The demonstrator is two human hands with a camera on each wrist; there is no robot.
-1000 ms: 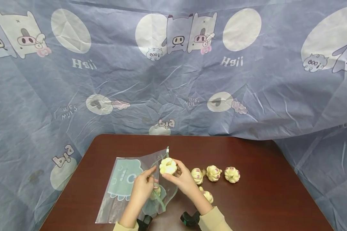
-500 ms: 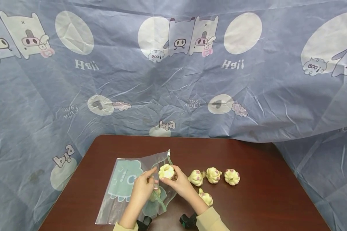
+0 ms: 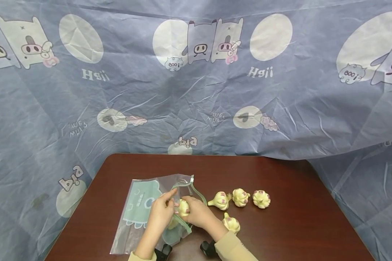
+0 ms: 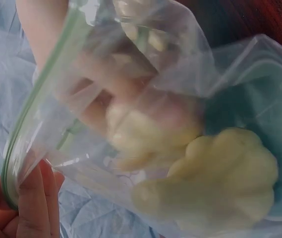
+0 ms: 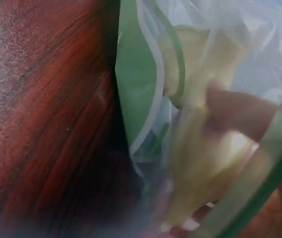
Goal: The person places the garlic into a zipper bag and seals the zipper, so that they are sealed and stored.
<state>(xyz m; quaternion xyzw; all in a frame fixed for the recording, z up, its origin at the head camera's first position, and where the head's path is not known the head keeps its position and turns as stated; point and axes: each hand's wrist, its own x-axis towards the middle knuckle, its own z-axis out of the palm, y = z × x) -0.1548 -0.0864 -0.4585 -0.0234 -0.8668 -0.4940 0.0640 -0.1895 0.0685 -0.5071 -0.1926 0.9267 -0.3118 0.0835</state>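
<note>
A clear zip bag (image 3: 119, 235) with a teal cartoon print lies at the table's left-middle, its green-edged mouth spread apart. My left hand (image 3: 161, 210) pinches the green zip edge, seen also in the left wrist view with the fingers (image 4: 34, 203) on both sides of it. Inside the bag's mouth, my right hand (image 3: 199, 214) holds a garlic bulb (image 3: 184, 207), which shows blurred through the plastic in the left wrist view. Another garlic bulb (image 4: 225, 178) lies in the bag, close to the held one. The bag's film partly veils the right hand's fingertips.
Several garlic bulbs lie right of the bag: one by the right hand (image 3: 220, 201), one beside it (image 3: 240, 197), one farther right (image 3: 261, 199) and one near the right sleeve (image 3: 231, 223). A patterned blue cloth (image 3: 196, 94) hangs behind the brown table (image 3: 290, 224).
My right hand has moved down and slightly left, carrying the garlic bulb from above the bag's mouth to inside it. The left hand has kept its pinch on the edge.
</note>
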